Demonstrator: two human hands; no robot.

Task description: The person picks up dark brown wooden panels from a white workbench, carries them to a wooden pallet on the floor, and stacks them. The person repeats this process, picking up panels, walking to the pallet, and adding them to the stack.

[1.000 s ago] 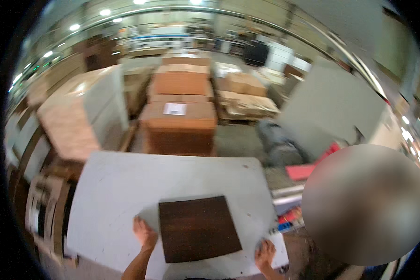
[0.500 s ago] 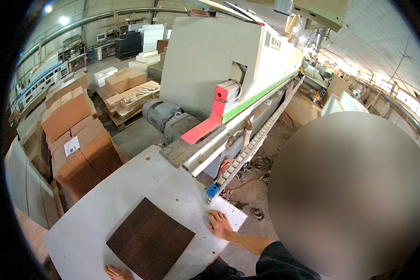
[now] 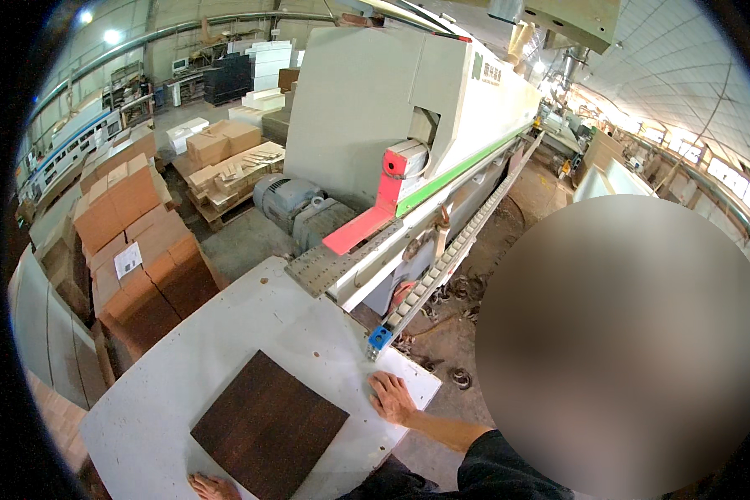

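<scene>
A dark brown wood-grain board (image 3: 271,425), roughly square, lies flat on a white worktable (image 3: 187,367) with chipped edges. At the bottom of the picture, my left hand (image 3: 212,487) rests on the table beside the board's lower left edge. Its fingers are apart, and part of it is cut off by the frame. To the right of the board, my right hand (image 3: 392,398) lies palm down with its fingers spread on the tabletop, apart from the board. Neither hand holds anything.
A long machine (image 3: 358,108) with a green strip and red guard (image 3: 367,229) meets the table's far edge. A roller rail (image 3: 437,283) ends at a blue block (image 3: 380,337). Stacked brown boards (image 3: 146,258) stand left; a motor (image 3: 287,200) sits behind. A blurred patch hides the right.
</scene>
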